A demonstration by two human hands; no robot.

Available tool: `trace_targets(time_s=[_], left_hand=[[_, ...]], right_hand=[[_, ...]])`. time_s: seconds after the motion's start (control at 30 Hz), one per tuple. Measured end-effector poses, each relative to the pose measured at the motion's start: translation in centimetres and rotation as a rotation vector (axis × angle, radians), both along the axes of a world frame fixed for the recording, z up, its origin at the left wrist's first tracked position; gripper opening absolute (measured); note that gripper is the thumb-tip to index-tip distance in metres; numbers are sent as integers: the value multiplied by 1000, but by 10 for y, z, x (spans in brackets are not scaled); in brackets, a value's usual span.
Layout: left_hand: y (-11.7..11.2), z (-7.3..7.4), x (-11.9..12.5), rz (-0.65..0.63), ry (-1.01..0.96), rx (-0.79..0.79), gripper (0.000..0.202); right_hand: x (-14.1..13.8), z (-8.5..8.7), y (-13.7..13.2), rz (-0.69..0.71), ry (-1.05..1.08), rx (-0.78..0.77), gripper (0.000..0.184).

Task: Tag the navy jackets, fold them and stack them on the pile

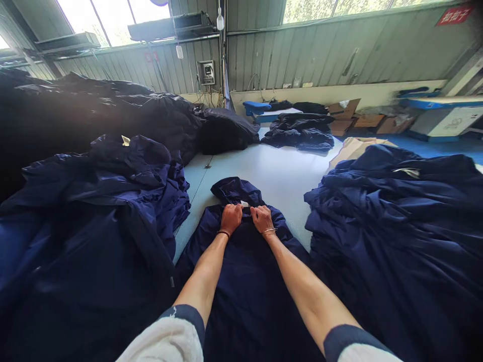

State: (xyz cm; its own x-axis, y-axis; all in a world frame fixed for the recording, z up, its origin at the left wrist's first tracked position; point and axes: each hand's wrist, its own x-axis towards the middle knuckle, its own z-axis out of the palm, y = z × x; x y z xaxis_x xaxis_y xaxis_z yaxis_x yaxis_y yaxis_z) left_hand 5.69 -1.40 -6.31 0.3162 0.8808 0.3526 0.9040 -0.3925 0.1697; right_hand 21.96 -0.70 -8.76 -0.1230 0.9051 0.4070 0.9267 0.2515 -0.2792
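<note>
A navy hooded jacket (pixel 249 281) lies spread on the pale table (pixel 281 168) in front of me, its hood (pixel 237 190) pointing away. My left hand (pixel 231 218) is closed on the jacket's neckline, just left of a small white label (pixel 244 203). On the label's other side, my right hand (pixel 261 219) grips the same neckline with curled fingers. Both arms are stretched forward over the jacket. Its lower end runs out of view at the bottom.
Piles of navy garments stand close on my left (pixel 94 216) and right (pixel 396 211). Behind the left one rises a large dark heap (pixel 94 110). Farther back are a folded dark stack (pixel 300 129) and cardboard boxes (pixel 343 115). A seam crosses the table's left part.
</note>
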Motion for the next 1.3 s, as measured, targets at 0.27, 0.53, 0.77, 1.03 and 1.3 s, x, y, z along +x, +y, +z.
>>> trace_targets(time_s=[0.27,0.53,0.77,1.03,1.3], left_hand=[[7,-6,1,65,22,-77,29],[15,-12,0,73,14,-80,38],[17,-14,1,126,1,-101,37],[15,-5,0,149,-28,-119,21],[13,-5,1,128,-35,-103,19]], right_hand=[[-1,-2,1,-79,53,-64,35],[-1,-3,4,-60,0,-87,46],[-3,2,2,-99,-26,-137,43],[-5,8,-2,-147,-1,-158,29],[-3,10,-7,-58,50,-62,23]])
